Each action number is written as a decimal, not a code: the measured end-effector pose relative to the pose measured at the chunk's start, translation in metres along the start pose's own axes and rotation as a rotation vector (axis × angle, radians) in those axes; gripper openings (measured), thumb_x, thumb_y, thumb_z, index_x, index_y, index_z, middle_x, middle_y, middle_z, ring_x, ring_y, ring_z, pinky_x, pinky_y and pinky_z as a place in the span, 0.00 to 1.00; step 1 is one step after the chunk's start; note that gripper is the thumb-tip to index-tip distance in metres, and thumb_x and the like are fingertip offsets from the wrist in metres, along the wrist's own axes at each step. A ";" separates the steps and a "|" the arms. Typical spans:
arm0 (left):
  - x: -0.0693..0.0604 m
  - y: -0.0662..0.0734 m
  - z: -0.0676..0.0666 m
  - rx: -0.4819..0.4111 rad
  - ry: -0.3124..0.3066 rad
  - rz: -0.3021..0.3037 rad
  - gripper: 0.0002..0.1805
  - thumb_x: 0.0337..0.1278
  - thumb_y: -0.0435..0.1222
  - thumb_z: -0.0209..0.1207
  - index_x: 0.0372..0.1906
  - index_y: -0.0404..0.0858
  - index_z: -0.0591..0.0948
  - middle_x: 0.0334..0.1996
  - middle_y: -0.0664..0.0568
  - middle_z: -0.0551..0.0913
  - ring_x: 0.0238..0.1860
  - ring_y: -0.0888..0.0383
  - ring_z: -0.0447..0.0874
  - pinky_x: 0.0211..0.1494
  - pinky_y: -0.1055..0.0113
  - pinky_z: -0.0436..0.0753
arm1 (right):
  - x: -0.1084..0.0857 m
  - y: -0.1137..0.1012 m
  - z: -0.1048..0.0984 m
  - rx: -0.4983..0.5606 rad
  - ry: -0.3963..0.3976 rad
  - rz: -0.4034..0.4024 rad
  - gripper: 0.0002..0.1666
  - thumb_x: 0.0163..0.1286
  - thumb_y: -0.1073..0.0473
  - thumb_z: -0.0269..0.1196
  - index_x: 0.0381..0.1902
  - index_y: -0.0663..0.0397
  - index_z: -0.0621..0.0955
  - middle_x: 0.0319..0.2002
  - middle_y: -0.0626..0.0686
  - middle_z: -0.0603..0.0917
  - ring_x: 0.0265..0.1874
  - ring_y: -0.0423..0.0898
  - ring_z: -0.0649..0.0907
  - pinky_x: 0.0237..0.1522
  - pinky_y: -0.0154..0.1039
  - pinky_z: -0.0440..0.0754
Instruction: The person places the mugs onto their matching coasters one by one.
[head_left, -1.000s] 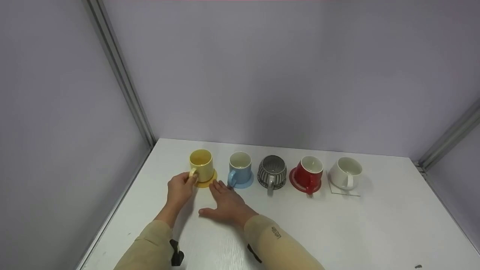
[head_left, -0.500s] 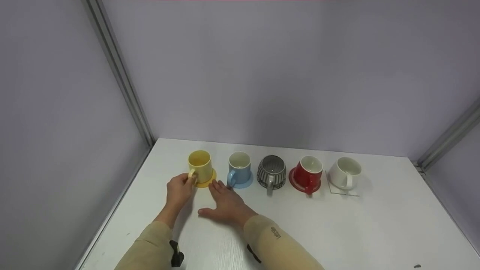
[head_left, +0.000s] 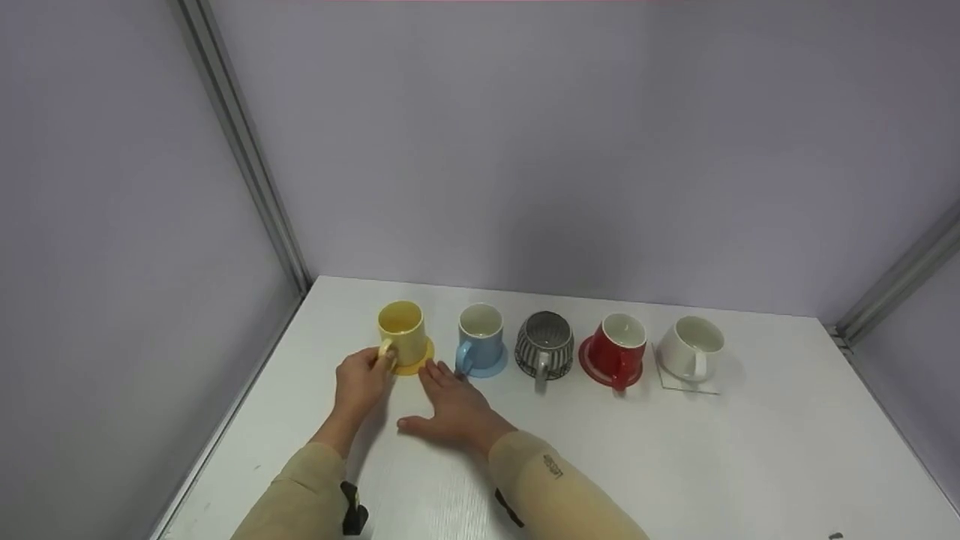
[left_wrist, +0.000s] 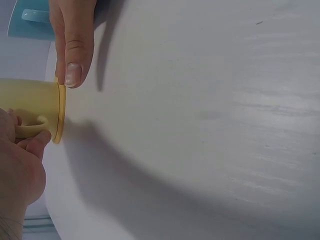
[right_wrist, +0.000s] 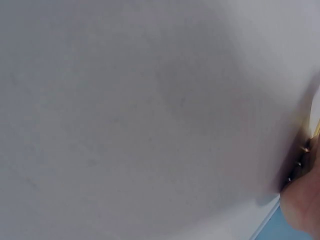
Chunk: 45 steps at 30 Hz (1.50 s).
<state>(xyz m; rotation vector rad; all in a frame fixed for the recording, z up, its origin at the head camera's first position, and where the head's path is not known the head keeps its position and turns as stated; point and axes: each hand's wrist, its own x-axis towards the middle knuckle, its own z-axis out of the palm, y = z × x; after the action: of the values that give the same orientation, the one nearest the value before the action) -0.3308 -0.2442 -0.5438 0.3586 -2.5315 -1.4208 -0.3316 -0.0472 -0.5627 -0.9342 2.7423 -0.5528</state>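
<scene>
At the left end of a row of mugs, my left hand (head_left: pixel 362 384) pinches the handle of a yellow mug (head_left: pixel 405 339). That mug stands upright on a yellow coaster (head_left: pixel 425 360), and the left wrist view shows thumb and fingers at the mug's handle (left_wrist: pixel 32 129). My right hand (head_left: pixel 456 409) lies with fingers extended and thumb spread, its fingertips at the coaster's front right edge. Just beyond that hand stands a light blue mug (head_left: pixel 484 346) on a blue coaster (head_left: pixel 495 367). In the right wrist view only part of the right hand (right_wrist: pixel 302 200) shows, at the right edge.
Further right stand a grey striped mug (head_left: pixel 545 349) on a dark coaster, a red mug (head_left: pixel 616 352) on a red coaster (head_left: pixel 587 367), and a white mug (head_left: pixel 688 352) on a square clear coaster (head_left: pixel 690 388). Pale walls border the white table (head_left: pixel 675 465) behind and at the sides.
Hands and mugs keep practically the same positions over the last second. The yellow mug and my left hand shift only very slightly.
</scene>
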 end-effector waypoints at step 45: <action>-0.005 0.004 0.002 -0.022 -0.016 -0.039 0.15 0.80 0.37 0.59 0.53 0.30 0.87 0.42 0.42 0.88 0.40 0.51 0.80 0.43 0.60 0.80 | -0.007 0.001 -0.002 -0.015 0.002 -0.035 0.57 0.77 0.22 0.48 0.86 0.55 0.54 0.85 0.55 0.51 0.84 0.53 0.50 0.80 0.53 0.55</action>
<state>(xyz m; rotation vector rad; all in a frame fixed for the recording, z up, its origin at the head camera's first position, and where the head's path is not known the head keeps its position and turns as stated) -0.3272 -0.2385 -0.5418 0.3969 -2.5327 -1.4694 -0.3270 -0.0420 -0.5608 -0.9875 2.7405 -0.5394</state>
